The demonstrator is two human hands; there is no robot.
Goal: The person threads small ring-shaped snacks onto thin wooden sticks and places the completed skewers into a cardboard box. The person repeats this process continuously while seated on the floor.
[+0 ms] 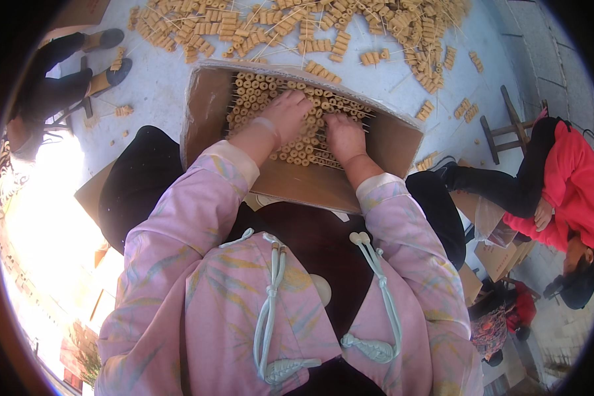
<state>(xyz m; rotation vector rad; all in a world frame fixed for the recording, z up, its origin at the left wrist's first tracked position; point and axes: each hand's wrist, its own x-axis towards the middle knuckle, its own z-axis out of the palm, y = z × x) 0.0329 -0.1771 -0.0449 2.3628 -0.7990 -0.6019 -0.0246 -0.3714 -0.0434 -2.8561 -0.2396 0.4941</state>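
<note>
In front of me an opened cardboard box (pixel 310 181) holds layers of skewered tan rings (pixel 300 155), packed in rows with thin sticks showing at the sides. My left hand (pixel 287 117) rests over the middle of the packed rings, its fingers laid across them and pointing right. On the right side of the stack, my right hand (pixel 345 137) has its fingers curled at the stick ends of the skewers. The fingertips are partly hidden against the rings, and a light band circles my left wrist.
Beyond the box, a large heap of similar skewers (pixel 284 26) spreads over a pale surface, with scattered pieces around it. A person in a red top (pixel 567 178) sits at the right near a wooden stool (pixel 508 129). Another person's legs and shoes (pixel 105 72) show at far left.
</note>
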